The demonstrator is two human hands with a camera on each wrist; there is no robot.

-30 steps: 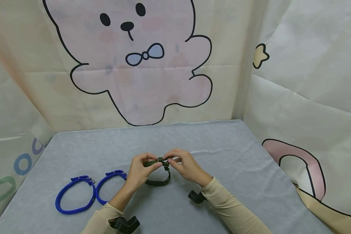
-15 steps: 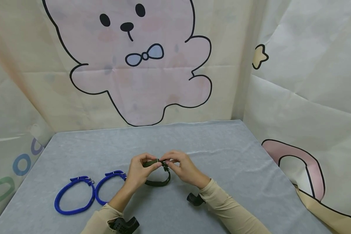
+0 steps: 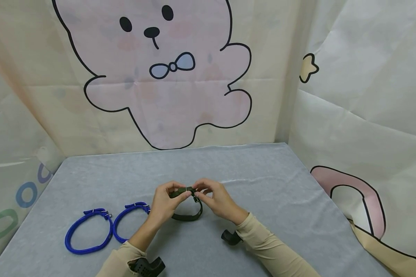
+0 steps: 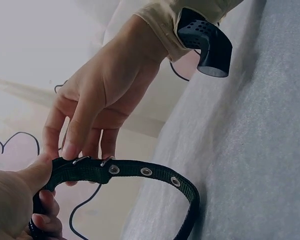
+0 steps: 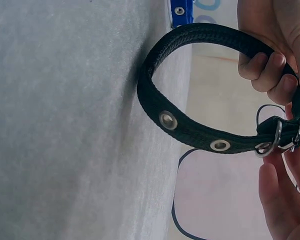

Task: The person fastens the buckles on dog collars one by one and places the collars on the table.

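My left hand (image 3: 164, 202) grips a dark green pet collar (image 3: 188, 217), its thumb along the top strap and its other fingers curled round behind. From the other side my right hand (image 3: 216, 201) pinches the strap right at the metal buckle (image 5: 296, 135), thumb in front and fingertips behind. The collar forms a loop that hangs below both hands, close over the table. Round metal eyelets (image 5: 220, 145) run along the strap, and a D-ring (image 5: 277, 140) sits beside the buckle. Part of the loop is hidden behind the left hand in the head view.
Two blue collars lie on the grey table cloth (image 3: 263, 173) at the left: one blue collar (image 3: 68, 234) farther out, another blue collar (image 3: 116, 225) partly behind the left forearm. Printed curtains (image 3: 263, 111) stand behind and at both sides.
The right hand has shifted slightly left and its fingertips have moved about the strap near the buckle. The left hand keeps its grip on the collar, and the blue collars lie where they were.
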